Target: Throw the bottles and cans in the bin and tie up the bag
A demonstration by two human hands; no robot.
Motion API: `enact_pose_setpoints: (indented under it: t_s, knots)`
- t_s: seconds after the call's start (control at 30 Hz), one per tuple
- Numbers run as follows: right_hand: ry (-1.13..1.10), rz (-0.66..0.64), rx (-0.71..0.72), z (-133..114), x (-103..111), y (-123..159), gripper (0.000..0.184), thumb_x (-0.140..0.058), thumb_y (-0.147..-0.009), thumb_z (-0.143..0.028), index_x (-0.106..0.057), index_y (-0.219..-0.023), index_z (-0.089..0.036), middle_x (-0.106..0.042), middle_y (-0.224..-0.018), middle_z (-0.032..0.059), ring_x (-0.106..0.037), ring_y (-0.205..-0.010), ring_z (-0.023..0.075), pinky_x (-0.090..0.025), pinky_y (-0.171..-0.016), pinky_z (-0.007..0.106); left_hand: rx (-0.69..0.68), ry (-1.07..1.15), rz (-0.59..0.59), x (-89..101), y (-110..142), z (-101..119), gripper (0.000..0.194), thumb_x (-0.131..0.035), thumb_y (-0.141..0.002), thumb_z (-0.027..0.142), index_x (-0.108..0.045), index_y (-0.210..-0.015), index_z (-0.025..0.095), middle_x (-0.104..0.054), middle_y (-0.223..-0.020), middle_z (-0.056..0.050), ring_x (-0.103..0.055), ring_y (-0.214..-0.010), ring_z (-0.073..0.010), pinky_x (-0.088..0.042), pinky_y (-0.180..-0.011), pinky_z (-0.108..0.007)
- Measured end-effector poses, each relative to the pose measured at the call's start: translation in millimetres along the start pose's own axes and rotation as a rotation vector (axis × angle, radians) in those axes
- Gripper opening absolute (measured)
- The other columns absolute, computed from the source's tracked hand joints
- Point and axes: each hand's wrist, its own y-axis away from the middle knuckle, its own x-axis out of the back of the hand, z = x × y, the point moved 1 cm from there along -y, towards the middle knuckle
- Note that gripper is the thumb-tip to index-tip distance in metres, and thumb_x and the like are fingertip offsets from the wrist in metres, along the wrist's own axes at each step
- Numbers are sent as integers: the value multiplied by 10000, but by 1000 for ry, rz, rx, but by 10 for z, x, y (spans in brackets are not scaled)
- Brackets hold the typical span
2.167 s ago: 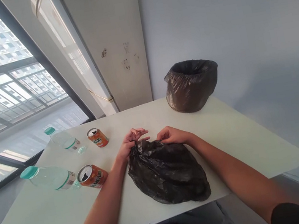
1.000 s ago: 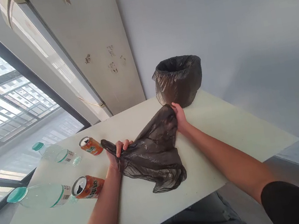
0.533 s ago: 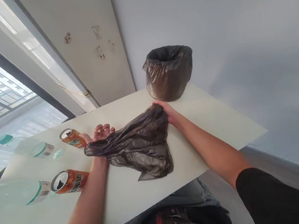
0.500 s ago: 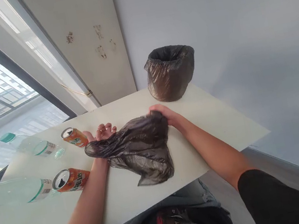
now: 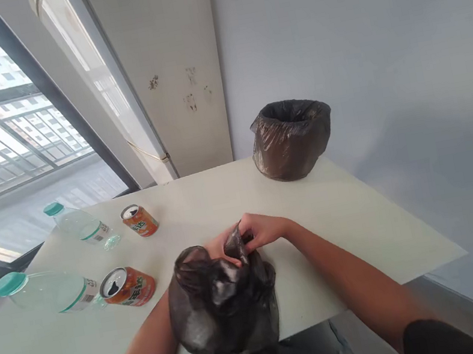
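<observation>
A thin, dark, see-through plastic garbage bag (image 5: 224, 313) hangs puffed out over the front of the table, bunched up at its top. My right hand (image 5: 262, 230) pinches the gathered end of the bag between closed fingers. Close against it, my left hand (image 5: 221, 247) grips the bunched plastic from the other side, partly covered by the bag. Left of the bag, an orange soda can (image 5: 128, 286) stands upright near my left forearm, and a second orange can (image 5: 140, 219) stands behind it.
Two clear plastic bottles with green caps, a nearer bottle (image 5: 50, 292) and a farther bottle (image 5: 77, 222), are at the left. A bin lined with a dark bag (image 5: 292, 143) stands at the white table's (image 5: 364, 227) back right, by the wall. A fridge (image 5: 182, 76) is behind.
My hands have come together, with the left moving right, away from the far can. The bag, stretched between them before, is now bunched and puffed out. The view has tilted up.
</observation>
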Motion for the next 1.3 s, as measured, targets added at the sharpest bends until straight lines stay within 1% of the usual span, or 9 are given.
enact_pose_setpoints:
  t_s: [0.07, 0.17, 0.3, 0.4, 0.57, 0.63, 0.8, 0.93, 1.3]
  knots:
    - [-56, 193, 19, -25, 165, 112, 268, -864, -836, -395, -791, -926, -154, -760, -894, 68, -688, -822, 181, -551, -774, 274, 72, -50, -88, -36, 55, -2, 556, -1020, -473, 213, -784, -974, 174, -796, -1000, -93, -733, -925, -344, -622, -813, -429]
    - [-311, 761, 129, -13, 378, 218, 260, -892, -781, -398, -738, -874, -211, -705, -807, 5, -646, -732, 154, -531, -703, 259, 157, -153, -257, -26, 152, 18, 370, -968, -622, 315, -793, -893, 133, -777, -838, -75, -720, -777, -283, -607, -723, -365]
    - [-528, 1315, 248, 59, 517, 291, 303, -834, -771, -475, -681, -940, -275, -676, -807, -33, -615, -720, 160, -544, -720, 277, 26, -71, -196, 25, 163, 89, 422, -849, -813, 498, -812, -1049, 149, -796, -1052, -120, -733, -1031, -342, -586, -948, -412]
    - [-446, 1144, 153, 50, 490, 301, 363, -782, -805, -573, -675, -918, -245, -685, -834, 6, -615, -738, 179, -541, -718, 292, -134, 252, 22, 134, 84, 133, 662, -594, -960, 691, -702, -1374, 186, -644, -1483, -142, -580, -1394, -362, -449, -1189, -467]
    - [-54, -178, 35, -53, 57, 92, 389, -771, -918, -527, -739, -968, -143, -742, -924, 84, -667, -827, 177, -530, -804, 273, -123, 493, -37, 322, 1, 117, 916, -408, -960, 826, -639, -1442, 81, -527, -1586, -244, -459, -1508, -409, -307, -1258, -572]
    - [93, -416, 78, -34, -156, -38, 334, -737, -969, -476, -760, -1016, -146, -764, -960, 87, -687, -845, 160, -526, -848, 258, -30, 443, -181, 276, 15, 97, 927, -433, -945, 836, -641, -1435, 76, -571, -1538, -256, -534, -1444, -410, -334, -1238, -554]
    - [398, 119, 193, 101, -366, -251, 212, -726, -967, -388, -758, -919, -184, -734, -905, 70, -688, -909, 193, -542, -869, 306, 73, 92, -234, 11, 47, 50, 711, -830, -772, 680, -738, -1213, 131, -749, -1230, -145, -687, -1172, -330, -533, -1003, -390]
    - [438, 186, 207, 83, -307, -199, 228, -690, -956, -278, -688, -747, -190, -710, -789, 43, -645, -756, 170, -513, -731, 298, 109, -22, -199, -55, 0, -5, 680, -989, -606, 476, -734, -1125, 118, -747, -959, -79, -698, -882, -224, -546, -766, -295]
    - [-253, 1079, 221, 34, 192, 56, 287, -883, -817, -439, -722, -968, -256, -631, -813, -1, -547, -709, 149, -462, -637, 263, 178, -86, -435, -82, 87, 127, 341, -822, -853, 462, -799, -924, 129, -700, -751, -64, -632, -700, -161, -498, -715, -271]
